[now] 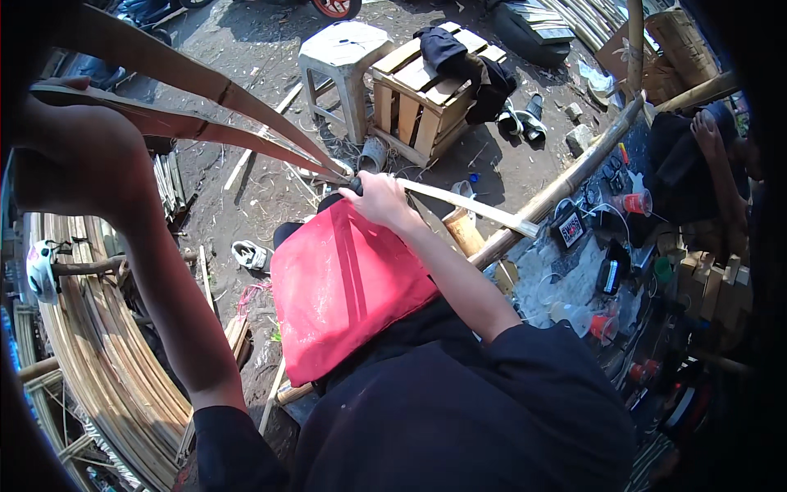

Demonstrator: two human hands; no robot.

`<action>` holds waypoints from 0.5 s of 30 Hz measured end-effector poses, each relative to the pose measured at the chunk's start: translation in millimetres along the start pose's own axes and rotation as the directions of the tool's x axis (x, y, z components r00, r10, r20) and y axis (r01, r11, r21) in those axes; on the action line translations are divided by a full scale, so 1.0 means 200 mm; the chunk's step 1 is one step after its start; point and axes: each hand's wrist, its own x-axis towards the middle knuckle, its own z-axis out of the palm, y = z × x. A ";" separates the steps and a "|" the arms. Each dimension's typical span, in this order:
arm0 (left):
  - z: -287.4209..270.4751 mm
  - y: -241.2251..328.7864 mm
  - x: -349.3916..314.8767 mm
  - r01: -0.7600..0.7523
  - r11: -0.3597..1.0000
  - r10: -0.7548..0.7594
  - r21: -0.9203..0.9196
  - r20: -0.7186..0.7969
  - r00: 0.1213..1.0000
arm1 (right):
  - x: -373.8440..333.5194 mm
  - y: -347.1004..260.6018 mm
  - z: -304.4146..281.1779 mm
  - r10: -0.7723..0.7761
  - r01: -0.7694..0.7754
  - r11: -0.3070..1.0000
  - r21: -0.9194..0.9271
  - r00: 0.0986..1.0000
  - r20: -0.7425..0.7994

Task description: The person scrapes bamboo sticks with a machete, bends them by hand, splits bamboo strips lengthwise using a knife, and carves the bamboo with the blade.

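Observation:
A long bamboo strip (467, 202) runs from the right, under my right hand, and parts into two bands toward the upper left. My left hand (78, 160), raised at the left, is closed around the lower band (176, 125). The upper band (147, 61) bows above it, apart from that hand. Over my lap, my right hand (381, 198) is closed on the strip close to where the bands part. A small dark piece (356, 185) shows at its fingertips, too small to name. Beneath lies a pink-red cloth (344, 279) across my legs.
Bundled bamboo strips (106, 320) lie at the left. Ahead stand a white stool (344, 49) and a wooden crate (418, 98) with dark clothing on it. A bamboo pole (566, 184) crosses at the right, beside cups and a seated person (697, 164). A shoe (250, 256) lies near my legs.

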 end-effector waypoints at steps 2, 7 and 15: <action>0.22 0.02 -0.15 -0.004 0.970 0.017 0.244 -0.052 0.998 | 0.05 0.23 -0.03 0.106 -0.106 0.994 -0.021 0.994 0.016; 0.40 -0.31 -0.30 -0.221 0.773 0.135 0.594 0.186 0.973 | 0.23 0.36 0.07 0.083 -0.086 0.995 -0.047 0.994 -0.072; 0.34 -1.15 -0.71 -0.070 0.795 -0.051 0.603 0.181 0.982 | 0.90 0.08 0.67 -0.114 0.132 0.991 -0.034 0.938 0.328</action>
